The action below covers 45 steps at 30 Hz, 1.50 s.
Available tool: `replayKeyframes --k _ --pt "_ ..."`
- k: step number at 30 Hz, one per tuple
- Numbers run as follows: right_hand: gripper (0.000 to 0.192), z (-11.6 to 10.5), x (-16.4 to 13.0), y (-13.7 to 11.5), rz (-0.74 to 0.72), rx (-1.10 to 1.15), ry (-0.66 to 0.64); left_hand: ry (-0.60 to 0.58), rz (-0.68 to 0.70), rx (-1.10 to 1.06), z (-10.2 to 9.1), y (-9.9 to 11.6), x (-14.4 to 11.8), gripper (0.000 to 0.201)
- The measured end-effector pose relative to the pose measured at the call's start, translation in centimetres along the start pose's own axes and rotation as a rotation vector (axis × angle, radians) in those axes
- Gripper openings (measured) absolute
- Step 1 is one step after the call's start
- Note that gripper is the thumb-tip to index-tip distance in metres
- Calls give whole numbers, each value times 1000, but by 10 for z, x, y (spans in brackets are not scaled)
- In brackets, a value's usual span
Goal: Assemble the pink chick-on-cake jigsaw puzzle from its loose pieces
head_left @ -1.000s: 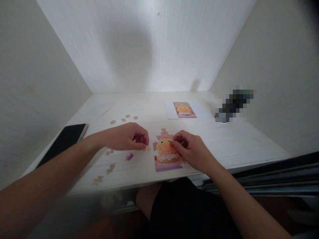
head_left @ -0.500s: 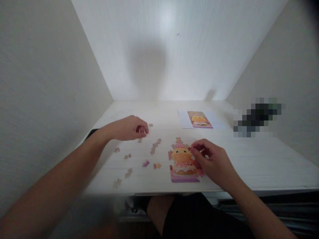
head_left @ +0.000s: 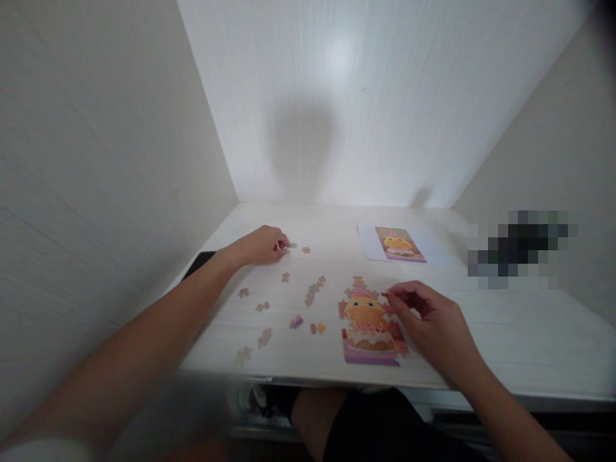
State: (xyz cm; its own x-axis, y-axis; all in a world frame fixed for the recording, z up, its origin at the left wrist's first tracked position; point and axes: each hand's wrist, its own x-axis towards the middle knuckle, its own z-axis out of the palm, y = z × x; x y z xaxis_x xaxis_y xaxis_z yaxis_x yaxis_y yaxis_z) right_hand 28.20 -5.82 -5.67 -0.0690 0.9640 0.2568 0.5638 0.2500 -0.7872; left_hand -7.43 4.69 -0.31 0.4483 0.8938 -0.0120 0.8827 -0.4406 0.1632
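Note:
A partly assembled puzzle [head_left: 368,324] of a yellow chick on a cake lies near the front edge of the white table [head_left: 481,333]. My right hand [head_left: 436,321] rests at its upper right edge, thumb and forefinger pinched on a small reddish piece. My left hand [head_left: 260,246] is stretched to the far left of the table, its fingertips closed on a loose puzzle piece [head_left: 290,245] lying there. Several other loose pieces [head_left: 315,290] are scattered between the two hands.
A printed reference picture [head_left: 399,244] lies at the back right. A dark phone [head_left: 197,263] sits under my left forearm at the table's left edge. A blurred dark object [head_left: 520,247] stands by the right wall. Walls close in the table on three sides.
My left hand left the spot beside the puzzle and reached back and left to the far pieces. My right hand stayed at the puzzle's upper right edge. The view swung left.

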Motion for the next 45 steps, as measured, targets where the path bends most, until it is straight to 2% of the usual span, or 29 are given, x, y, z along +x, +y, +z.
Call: replayKeyframes --k 6,9,12,14,18,20,22,28,33,45 --pt "18 2 3 0 -60 44 46 -5 55 28 0 7 -1 22" --pt "24 3 2 -4 27 119 37 63 96 40 -6 23 -5 25" --pt "31 4 -1 -11 136 258 3 128 159 24 -9 47 -9 25" --pt "34 6 -2 -17 210 326 -21 170 238 -13 -6 66 -12 22" --pt "36 11 -4 -34 261 450 -57 290 537 -158 14 105 -19 25" --pt "36 14 -4 -41 239 502 -73 288 636 -203 23 120 -22 27" --pt "35 18 -5 -46 221 549 -93 276 675 -242 28 127 -23 24" --pt "33 23 -5 -41 197 675 -134 232 674 -319 30 121 -17 24" --pt "27 24 -4 -33 153 673 -141 216 670 -306 32 116 -14 24" --pt "24 20 -8 -39 149 646 -228 247 705 -249 27 120 -16 29"
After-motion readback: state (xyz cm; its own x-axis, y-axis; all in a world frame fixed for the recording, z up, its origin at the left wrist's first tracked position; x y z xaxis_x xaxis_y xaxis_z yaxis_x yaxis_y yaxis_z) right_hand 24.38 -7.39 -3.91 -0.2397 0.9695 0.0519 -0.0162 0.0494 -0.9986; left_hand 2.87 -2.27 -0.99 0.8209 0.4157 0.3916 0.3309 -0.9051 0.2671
